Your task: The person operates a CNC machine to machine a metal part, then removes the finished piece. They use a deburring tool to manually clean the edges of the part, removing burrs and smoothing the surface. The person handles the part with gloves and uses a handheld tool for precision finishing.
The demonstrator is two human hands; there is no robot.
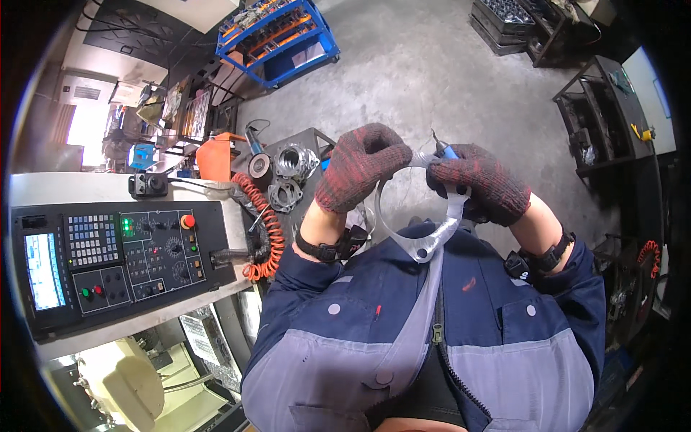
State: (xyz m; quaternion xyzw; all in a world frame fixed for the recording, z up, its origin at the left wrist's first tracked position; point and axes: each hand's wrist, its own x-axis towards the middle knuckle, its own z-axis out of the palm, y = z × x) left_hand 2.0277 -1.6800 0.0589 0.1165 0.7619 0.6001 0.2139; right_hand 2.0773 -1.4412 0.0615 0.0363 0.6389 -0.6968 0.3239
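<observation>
My left hand (pixel 363 169) grips the metal ring flange (pixel 425 241) at its top, my right hand (pixel 479 189) closes on its right side with a blue-tipped tool (pixel 445 149), the ring hanging below my fingers.

- Both arms come up from the lower edge in dark blue sleeves, elbows bent, forearms rising toward the middle.
- A black band sits on each bare wrist.
- The left hand (pixel 362 167) wears a dark red knit glove, fingers curled shut in a grip.
- The right hand (pixel 481 181), gloved the same, is closed too, knuckles toward the left hand, just beside it.
</observation>
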